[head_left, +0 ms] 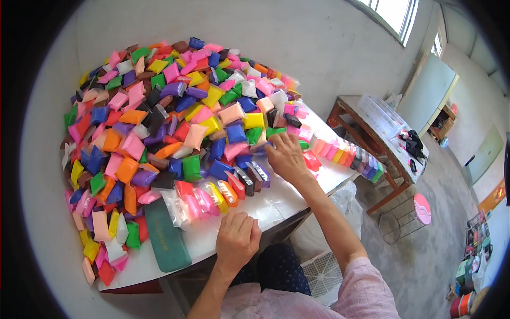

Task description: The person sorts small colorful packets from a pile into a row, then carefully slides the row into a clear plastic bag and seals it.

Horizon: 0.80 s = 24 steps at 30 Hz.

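My right hand (287, 157) reaches over the right side of a big heap of small coloured packets (127, 141). Its fingers are bent and pressed onto a blue packet (258, 150), which they partly cover. Closer to me, my left hand (237, 238) is curled into a loose fist at the table's front edge, with no packet sticking out of it. Just beyond that fist, a row of packets in clear wrap (212, 196) stands on edge, running from white and pink through yellow, orange and red to black and brown.
A dark green booklet (166, 236) lies left of the row on the white tabletop (276, 204). Another packet row (348, 157) stretches along the right side. Beyond are a wooden side table (366, 127) with a clear plastic bin (380, 114), and a pink-topped stool (422, 208).
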### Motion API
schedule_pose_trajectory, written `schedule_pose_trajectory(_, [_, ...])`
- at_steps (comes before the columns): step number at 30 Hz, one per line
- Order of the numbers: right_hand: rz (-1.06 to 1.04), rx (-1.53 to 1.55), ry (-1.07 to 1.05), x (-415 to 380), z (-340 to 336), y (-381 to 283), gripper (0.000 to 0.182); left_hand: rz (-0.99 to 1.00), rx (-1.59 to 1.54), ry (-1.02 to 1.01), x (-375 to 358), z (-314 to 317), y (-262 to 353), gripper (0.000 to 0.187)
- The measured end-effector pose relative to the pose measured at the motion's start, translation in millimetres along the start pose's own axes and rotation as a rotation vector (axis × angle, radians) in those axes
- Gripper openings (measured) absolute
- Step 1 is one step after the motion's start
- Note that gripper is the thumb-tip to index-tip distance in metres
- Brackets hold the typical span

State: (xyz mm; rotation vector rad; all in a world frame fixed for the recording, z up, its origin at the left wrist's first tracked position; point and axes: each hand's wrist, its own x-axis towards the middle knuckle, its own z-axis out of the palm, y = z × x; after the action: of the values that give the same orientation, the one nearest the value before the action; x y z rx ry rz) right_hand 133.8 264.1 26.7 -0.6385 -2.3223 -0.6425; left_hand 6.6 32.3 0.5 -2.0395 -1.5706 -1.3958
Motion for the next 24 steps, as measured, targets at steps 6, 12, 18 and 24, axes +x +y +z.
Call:
schedule_pose_trajectory(6, [0.173,0.221,0.243,7,-19,12,0.011,0.008,0.024,0.000,0,1,0,0.007])
schedule_pose_trajectory(12, [0.609,0.741,0.269,-10,-66,8,0.007,0.016,0.017,0.068,-4,3,-5,0.015])
schedule_pose_trajectory(18, [1.087,1.403,-0.049,-59,-115,-38,0.016,-0.047,-0.068,0.045,1,-8,4,0.033])
schedule_pose_trajectory(24, [1.144,1.411,-0.228,-71,-104,-66,0.018,-0.032,-0.030,-0.097,-5,-6,7,0.028])
